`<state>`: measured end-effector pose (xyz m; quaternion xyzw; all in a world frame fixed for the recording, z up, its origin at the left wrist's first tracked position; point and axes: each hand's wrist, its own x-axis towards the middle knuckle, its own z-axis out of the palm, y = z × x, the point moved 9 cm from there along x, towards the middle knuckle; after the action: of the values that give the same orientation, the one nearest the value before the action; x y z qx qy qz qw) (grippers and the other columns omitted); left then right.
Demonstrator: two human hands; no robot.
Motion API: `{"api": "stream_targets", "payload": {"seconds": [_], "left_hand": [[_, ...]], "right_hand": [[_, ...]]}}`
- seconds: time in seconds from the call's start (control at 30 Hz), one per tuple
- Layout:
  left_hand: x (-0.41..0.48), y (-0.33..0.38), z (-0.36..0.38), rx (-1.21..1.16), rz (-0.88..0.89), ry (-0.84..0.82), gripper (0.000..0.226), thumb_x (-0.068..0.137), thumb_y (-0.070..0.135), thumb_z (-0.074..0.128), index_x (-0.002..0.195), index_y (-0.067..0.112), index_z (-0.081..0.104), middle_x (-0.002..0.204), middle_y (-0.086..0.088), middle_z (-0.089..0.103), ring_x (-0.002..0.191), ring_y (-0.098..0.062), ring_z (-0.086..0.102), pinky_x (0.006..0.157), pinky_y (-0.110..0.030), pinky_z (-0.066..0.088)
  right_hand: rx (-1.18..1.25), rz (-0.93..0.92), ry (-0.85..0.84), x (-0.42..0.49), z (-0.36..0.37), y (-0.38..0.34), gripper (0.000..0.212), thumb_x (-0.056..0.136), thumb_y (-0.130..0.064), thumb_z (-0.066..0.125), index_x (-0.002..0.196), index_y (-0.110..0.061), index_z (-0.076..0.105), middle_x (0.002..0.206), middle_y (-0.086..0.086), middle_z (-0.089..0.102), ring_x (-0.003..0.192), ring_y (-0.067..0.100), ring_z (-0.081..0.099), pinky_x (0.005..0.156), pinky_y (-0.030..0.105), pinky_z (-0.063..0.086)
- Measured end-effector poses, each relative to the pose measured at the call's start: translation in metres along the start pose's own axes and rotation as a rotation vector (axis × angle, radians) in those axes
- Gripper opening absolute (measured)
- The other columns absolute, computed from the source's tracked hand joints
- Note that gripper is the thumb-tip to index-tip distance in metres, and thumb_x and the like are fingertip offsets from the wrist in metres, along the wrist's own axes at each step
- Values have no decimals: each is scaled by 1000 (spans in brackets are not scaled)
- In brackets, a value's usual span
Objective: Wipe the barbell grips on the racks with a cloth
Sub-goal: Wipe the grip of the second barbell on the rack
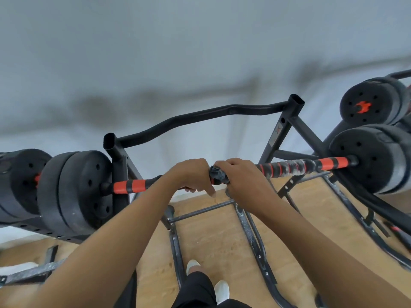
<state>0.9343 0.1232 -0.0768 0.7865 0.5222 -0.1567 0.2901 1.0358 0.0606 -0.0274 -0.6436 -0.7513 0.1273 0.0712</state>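
Our left hand gripped the bar, our right hand just beside it clutched the cloth round the bar, rack far behind

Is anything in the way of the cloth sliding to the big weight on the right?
Nothing visible does. The right hand holds the cloth round the grip, and nothing sits on it up to that weight plate.

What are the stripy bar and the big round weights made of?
The bar's grip looks like wound tape or foam: spiral orange and black bands, scuffed whitish. The weights look like matte black plastic or rubber coating, dull, with moulded holes.
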Motion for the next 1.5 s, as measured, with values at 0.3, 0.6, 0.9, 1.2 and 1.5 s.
{"api": "stream_targets", "payload": {"seconds": [0.3,0.6,0.9,1.2,1.5], "left_hand": [[-36,10,-6,427,62,734,20,95,40,65,91,22,56,68,7,55,56,-15,47,58,-30,35],[7,-8,-9,-148,15,-80,37,77,45,90,76,13,69,57,5,68,45,-11,61,54,-26,50],[-17,4,-22,392,9,625,13,97,34,59,93,22,63,64,7,49,56,-13,50,59,-29,40],[20,-8,-14,-133,75,-155,40,78,52,88,76,16,70,60,5,69,50,-12,63,67,-30,59],[8,-4,-28,349,-7,567,28,94,44,61,74,24,58,59,8,57,52,-11,55,60,-27,54]], "right_hand": [[-54,9,-1,21,1,-3,39,87,-10,59,123,-26,58,105,0,66,95,21,58,81,36,52],[-61,-16,76,11,-2,-1,56,84,-8,63,136,-26,52,122,-4,61,109,26,53,74,30,41],[-68,9,46,32,-6,-4,38,92,-15,60,129,-24,59,116,1,65,103,22,58,90,33,48],[-153,-31,8,21,-14,-18,53,94,-14,60,146,-19,46,138,2,57,126,25,49,106,35,40],[-145,-7,72,27,-14,-19,43,91,-8,57,132,-16,53,124,4,64,115,23,56,105,35,40]]}}
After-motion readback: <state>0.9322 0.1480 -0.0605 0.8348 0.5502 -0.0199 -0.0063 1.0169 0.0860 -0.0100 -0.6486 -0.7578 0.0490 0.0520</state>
